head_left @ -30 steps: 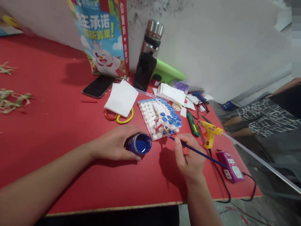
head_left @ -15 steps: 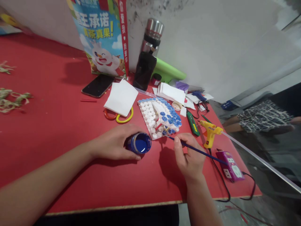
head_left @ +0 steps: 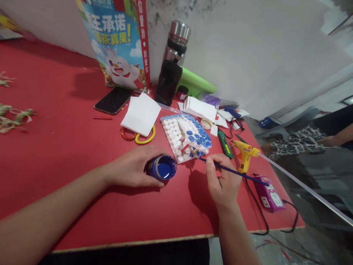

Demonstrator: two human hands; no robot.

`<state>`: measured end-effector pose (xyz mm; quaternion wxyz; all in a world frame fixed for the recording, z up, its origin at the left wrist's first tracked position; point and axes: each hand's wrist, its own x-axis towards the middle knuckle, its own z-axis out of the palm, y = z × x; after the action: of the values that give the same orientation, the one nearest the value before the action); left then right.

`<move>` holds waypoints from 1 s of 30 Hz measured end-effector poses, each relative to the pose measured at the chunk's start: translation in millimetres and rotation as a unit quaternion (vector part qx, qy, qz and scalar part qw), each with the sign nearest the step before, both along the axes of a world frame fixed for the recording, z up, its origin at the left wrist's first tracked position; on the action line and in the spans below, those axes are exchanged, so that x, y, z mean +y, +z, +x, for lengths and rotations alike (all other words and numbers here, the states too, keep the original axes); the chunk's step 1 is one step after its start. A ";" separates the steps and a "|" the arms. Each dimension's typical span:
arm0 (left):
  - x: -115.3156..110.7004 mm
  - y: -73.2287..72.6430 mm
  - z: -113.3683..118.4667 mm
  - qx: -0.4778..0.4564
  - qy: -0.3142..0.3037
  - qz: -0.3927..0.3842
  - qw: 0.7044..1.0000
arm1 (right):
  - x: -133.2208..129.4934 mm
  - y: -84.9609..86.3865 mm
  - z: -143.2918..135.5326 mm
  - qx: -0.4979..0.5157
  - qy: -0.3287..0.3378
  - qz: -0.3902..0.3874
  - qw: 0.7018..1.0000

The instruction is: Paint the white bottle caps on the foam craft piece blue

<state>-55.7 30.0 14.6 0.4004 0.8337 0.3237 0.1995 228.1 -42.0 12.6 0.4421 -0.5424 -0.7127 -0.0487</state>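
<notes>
My left hand (head_left: 138,167) is wrapped round a small jar of blue paint (head_left: 164,168), tilted so its open mouth shows the wet paint. Between thumb and fingers, my right hand (head_left: 223,176) pinches a thin blue paintbrush (head_left: 237,172). The brush tip is at the near edge of a craft piece (head_left: 174,137) covered in small round white pieces; whether it touches cannot be made out. Many rounds along the craft's far and right sides are painted blue, and a white raised part stands in its middle.
Scissors (head_left: 145,139) lie under white paper (head_left: 141,115), beside a phone (head_left: 113,100). Behind stand a bag (head_left: 118,44), a propped phone (head_left: 168,82) and a steel flask (head_left: 179,33). Rightward are a green cutter (head_left: 225,144), a yellow glue gun (head_left: 245,154), a purple box (head_left: 268,195) and a person (head_left: 300,141).
The brush tip has shifted slightly at the craft's near edge, and its rear end has risen a little. The jar stays in my left hand. The person at the right has moved.
</notes>
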 end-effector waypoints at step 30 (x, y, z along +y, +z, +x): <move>0.1 4.0 1.8 0.000 -0.004 -0.005 1.000 | 1.5 1.9 2.4 0.013 -0.038 0.001 0.999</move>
<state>-53.8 30.1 18.5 0.4052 0.8330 0.3213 0.1967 230.5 -40.5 14.5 0.4501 -0.5692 -0.6855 -0.0592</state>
